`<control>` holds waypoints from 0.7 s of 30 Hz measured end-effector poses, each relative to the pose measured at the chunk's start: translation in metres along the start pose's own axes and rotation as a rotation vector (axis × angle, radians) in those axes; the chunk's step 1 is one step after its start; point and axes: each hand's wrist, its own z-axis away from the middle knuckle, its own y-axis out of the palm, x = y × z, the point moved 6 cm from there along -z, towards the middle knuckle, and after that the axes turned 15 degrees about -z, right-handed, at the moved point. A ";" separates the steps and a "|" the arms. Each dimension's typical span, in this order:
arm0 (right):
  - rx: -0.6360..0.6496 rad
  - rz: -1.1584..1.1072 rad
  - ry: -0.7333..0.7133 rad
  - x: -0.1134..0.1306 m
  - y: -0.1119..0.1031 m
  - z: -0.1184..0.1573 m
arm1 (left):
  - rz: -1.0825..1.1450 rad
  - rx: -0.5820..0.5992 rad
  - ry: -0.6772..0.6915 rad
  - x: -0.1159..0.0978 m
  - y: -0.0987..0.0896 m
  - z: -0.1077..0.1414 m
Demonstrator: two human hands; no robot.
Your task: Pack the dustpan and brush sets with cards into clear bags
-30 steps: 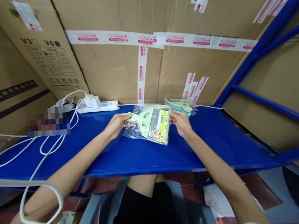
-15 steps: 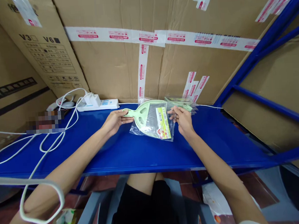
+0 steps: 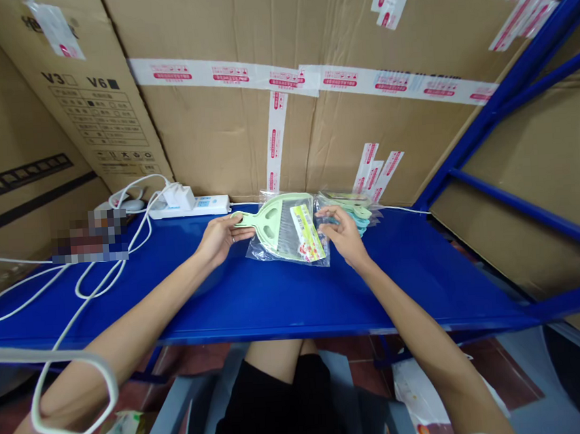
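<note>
A light green dustpan with a grey-bristled brush [image 3: 273,226] lies in a clear plastic bag [image 3: 267,252] above the table. A yellow-green label [image 3: 307,233] shows through the bag. My left hand [image 3: 221,239] is closed around the handle end, on the left. At the bag's right edge, my right hand [image 3: 343,235] pinches the plastic between thumb and fingers. Just behind that hand sits a stack of bagged green and blue dustpans [image 3: 358,213], partly covered by it.
White cables [image 3: 111,274] loop over the left of the blue table [image 3: 285,302], beside a power strip [image 3: 213,204]. Cardboard [image 3: 216,130] stands along the back. A blue metal frame [image 3: 530,215] rises on the right.
The bagged dustpan has shifted slightly left, its label tilting more. My right hand has moved left along with it, uncovering blue pieces in the stack behind. My left hand keeps its hold.
</note>
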 end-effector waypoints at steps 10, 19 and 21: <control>0.173 0.053 0.060 -0.014 0.005 -0.001 | 0.025 0.011 0.030 -0.003 0.003 0.004; 0.543 0.024 0.202 -0.015 0.021 0.011 | 0.024 0.062 0.041 -0.005 0.007 0.007; 0.521 0.053 0.196 -0.017 0.021 0.011 | 0.013 0.076 0.037 -0.006 0.009 0.008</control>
